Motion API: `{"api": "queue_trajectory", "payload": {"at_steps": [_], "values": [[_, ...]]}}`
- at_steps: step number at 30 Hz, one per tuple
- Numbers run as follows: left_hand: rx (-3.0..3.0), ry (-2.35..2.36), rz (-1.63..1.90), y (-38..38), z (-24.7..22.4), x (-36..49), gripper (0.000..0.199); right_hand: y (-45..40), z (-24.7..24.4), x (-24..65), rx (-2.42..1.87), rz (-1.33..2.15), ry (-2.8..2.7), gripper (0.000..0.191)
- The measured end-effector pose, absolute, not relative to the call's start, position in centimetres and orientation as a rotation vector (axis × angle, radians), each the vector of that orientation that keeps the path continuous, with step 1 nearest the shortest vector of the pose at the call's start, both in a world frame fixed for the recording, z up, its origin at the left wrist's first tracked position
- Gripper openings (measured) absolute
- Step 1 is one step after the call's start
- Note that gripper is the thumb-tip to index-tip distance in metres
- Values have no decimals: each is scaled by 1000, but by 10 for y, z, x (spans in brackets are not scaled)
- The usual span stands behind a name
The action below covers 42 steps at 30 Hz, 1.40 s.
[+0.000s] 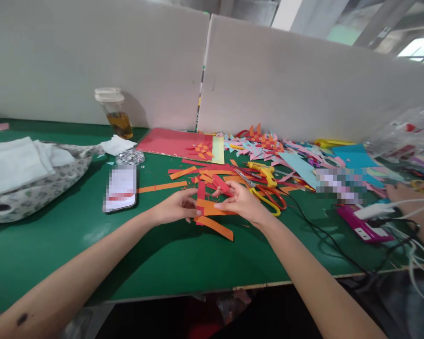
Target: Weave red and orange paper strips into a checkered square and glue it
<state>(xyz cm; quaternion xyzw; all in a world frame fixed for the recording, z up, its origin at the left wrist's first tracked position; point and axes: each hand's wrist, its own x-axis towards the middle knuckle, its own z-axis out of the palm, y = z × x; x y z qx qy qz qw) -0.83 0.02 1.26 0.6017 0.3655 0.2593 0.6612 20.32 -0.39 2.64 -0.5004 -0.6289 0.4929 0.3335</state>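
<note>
A long, flat green counter (155, 268) runs beneath the grip. Beyond the grip lies a flat, rectangular red sheet (175, 142); to the grip's right, metal-bladed scissors (265, 188) with yellow and orange handles. The left hand (178, 205) and right hand (242, 202) pinch their fingers closed on crossed red and orange paper strips (207, 207), held between them.

Green table (144, 268): loose red and orange paper strips (208, 173) mid-table. Clock from that pile: phone (122, 186) at 9, drink cup (118, 115) and red sheet (169, 140) at 10, heaped paper cut-outs (265, 140) at 2, scissors (253, 185) at 3, magenta power strip (355, 225) at 4.
</note>
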Motion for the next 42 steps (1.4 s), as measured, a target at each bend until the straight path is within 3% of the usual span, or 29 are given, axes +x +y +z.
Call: {"api": "queue_trajectory", "payload": {"at_steps": [8,15,20,24,29,36,42], "values": [[1514,967,588,6,14,-17,64,-6,20,196,-1392,1174,-1738,37],[1896,1157,927,10,9,-20,29,-8,16,192,-1452,1035,-1743,36],[2183,962,710,-2,10,-10,13,-3,11,198,-1510,848,-1762,35],[2383,903,529,-13,11,-4,23,-1,18,199,-1566,570,-1669,27],[2455,929,454,-19,5,1,38,0,22,199,-1578,500,-1569,28],[2483,917,467,-18,-2,3,33,2,18,202,-1587,505,-1609,32],[2486,926,473,-18,-4,3,30,2,24,207,-1707,161,-1732,28]]}}
